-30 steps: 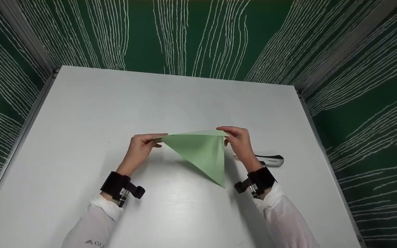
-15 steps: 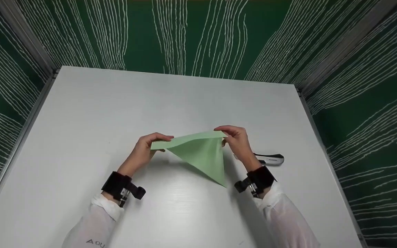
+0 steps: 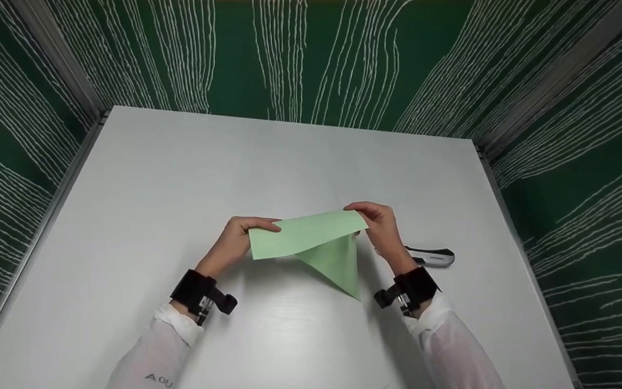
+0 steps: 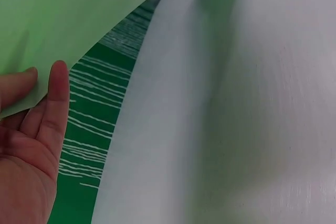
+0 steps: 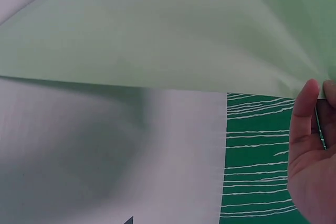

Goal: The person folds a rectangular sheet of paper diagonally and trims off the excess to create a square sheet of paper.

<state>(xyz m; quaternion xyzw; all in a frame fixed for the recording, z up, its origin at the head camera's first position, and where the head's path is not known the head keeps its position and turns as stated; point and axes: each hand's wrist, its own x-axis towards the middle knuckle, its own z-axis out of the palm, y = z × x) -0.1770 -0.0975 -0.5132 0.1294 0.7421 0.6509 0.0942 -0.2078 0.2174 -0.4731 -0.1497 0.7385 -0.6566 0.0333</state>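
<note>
A sheet of light green paper [image 3: 305, 232] is held up over the white table between both hands. Its upper part faces the head camera as a band, and a pointed triangular flap [image 3: 338, 262] hangs below on the right. My left hand [image 3: 238, 237] pinches the paper's left edge, thumb on top and fingers behind. At the upper right corner my right hand [image 3: 380, 224] pinches it. In the right wrist view the paper [image 5: 157, 35] spreads above the right hand [image 5: 317, 150]. The left wrist view shows the left hand [image 4: 34, 145] at the paper's lower edge.
A grey and black utility knife [image 3: 435, 258] lies on the white table [image 3: 192, 162], just right of my right wrist. Green walls [image 3: 235, 59] with white wavy lines enclose the table's back and sides. Each wrist wears a black camera strap [image 3: 195, 289].
The paper's left side has unfolded toward the head camera, so its upper band shows broader. My left thumb now lies over its face. The head view has shifted slightly.
</note>
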